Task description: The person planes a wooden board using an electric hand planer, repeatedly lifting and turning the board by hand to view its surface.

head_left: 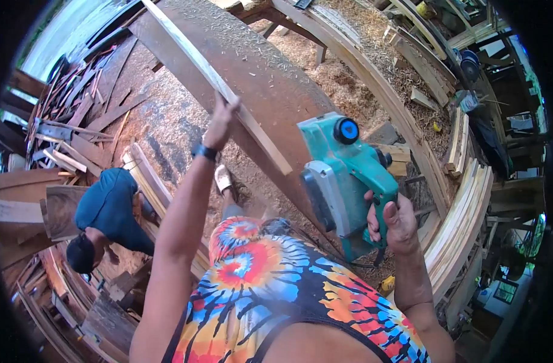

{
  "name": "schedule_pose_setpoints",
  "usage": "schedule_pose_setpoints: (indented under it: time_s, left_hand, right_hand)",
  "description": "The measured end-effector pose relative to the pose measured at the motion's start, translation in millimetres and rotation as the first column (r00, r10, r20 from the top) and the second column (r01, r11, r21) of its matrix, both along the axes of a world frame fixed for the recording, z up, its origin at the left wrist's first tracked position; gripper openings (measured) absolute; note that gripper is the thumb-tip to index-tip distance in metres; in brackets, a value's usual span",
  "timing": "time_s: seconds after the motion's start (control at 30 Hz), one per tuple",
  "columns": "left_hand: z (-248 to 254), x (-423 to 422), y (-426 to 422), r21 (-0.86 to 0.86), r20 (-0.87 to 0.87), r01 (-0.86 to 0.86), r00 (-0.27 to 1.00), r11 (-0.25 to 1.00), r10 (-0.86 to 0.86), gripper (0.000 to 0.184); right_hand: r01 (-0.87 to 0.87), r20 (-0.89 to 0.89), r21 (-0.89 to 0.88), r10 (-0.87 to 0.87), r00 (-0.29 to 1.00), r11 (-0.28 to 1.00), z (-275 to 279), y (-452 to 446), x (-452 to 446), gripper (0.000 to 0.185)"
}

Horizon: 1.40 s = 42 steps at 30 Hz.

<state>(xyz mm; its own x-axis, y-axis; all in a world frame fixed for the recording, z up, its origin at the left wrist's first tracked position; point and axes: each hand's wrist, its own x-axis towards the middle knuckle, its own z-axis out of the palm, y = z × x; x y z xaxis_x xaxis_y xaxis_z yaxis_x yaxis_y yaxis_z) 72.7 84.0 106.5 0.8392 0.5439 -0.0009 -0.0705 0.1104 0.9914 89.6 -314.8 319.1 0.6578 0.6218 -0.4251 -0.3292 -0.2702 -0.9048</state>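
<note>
My right hand (394, 225) is closed around the rear handle of a teal electric planer (343, 175), which has a round blue-centred knob on top. The planer is held up beside the workbench, apart from the wood. My left hand (222, 124), a dark band at its wrist, grips the edge of a long, pale wooden strip (252, 130). This strip runs lengthwise over the brown workbench (270, 78), its near end close to the planer. Some of the left fingers are hidden or slightly blurred.
Shavings cover the floor (355, 91). Another person (110, 206) in a dark shirt bends over boards at left. Long boards (461, 221) are stacked at right, and scrap wood (71, 112) is heaped at the far left. A yellow item (387, 284) lies below the planer.
</note>
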Motion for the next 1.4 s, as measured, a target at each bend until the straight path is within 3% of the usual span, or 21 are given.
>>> schedule_pose_setpoints:
  time_s: [0.07, 0.13, 0.2, 0.4, 0.47, 0.53, 0.7, 1.1, 1.27, 1.37, 1.4]
  left_hand:
    - [-12, 22, 49, 0.063, -0.007, -0.062, 0.998, 0.996, 0.063, 0.066]
    - [-28, 42, 101, 0.101, 0.020, -0.079, 0.997, 0.992, 0.078, 0.062]
    - [-31, 57, 144, 0.069, -0.090, -0.104, 0.990, 0.992, 0.110, 0.060]
    - [-53, 100, 255, 0.133, -0.158, -0.258, 0.948, 0.957, 0.277, 0.064]
    - [-56, 109, 284, 0.102, -0.265, -0.264, 0.922, 0.959, 0.282, 0.073]
    - [-67, 119, 312, 0.089, -0.265, -0.234, 0.932, 0.968, 0.249, 0.075]
    - [-31, 111, 297, 0.104, -0.265, -0.245, 0.927, 0.964, 0.264, 0.074]
    - [-27, 108, 284, 0.062, -0.200, -0.266, 0.941, 0.962, 0.273, 0.066]
    - [-37, 113, 290, 0.033, -0.185, -0.286, 0.940, 0.958, 0.287, 0.068]
    - [-55, 116, 305, -0.037, -0.297, -0.316, 0.909, 0.948, 0.292, 0.079]
    - [-47, 111, 302, -0.204, -0.219, -0.289, 0.945, 0.935, 0.244, 0.081]
  right_hand:
    - [-0.057, 0.018, -0.049, 0.058, 0.998, 0.997, 4, 19, -2, 0.076]
    - [-0.079, 0.000, -0.076, 0.079, 0.997, 0.994, 10, 44, -7, 0.078]
    - [-0.106, -0.001, -0.130, 0.106, 0.994, 0.986, 5, 61, -12, 0.086]
    - [-0.145, 0.029, -0.117, 0.149, 0.988, 0.983, -9, 102, -21, 0.087]
    - [-0.158, 0.041, -0.143, 0.165, 0.985, 0.977, -14, 109, -22, 0.086]
    - [-0.167, 0.060, -0.168, 0.180, 0.982, 0.972, -19, 115, -23, 0.087]
    - [-0.167, 0.053, -0.176, 0.179, 0.982, 0.970, -22, 129, -22, 0.088]
    - [-0.212, 0.055, -0.136, 0.221, 0.974, 0.968, -23, 198, 9, 0.085]
    - [-0.276, 0.125, -0.072, 0.283, 0.951, 0.959, -23, 254, 33, 0.071]
    - [-0.365, 0.212, -0.107, 0.380, 0.900, 0.925, -25, 293, 54, 0.063]
    - [-0.383, 0.245, -0.120, 0.401, 0.882, 0.916, -26, 307, 61, 0.062]
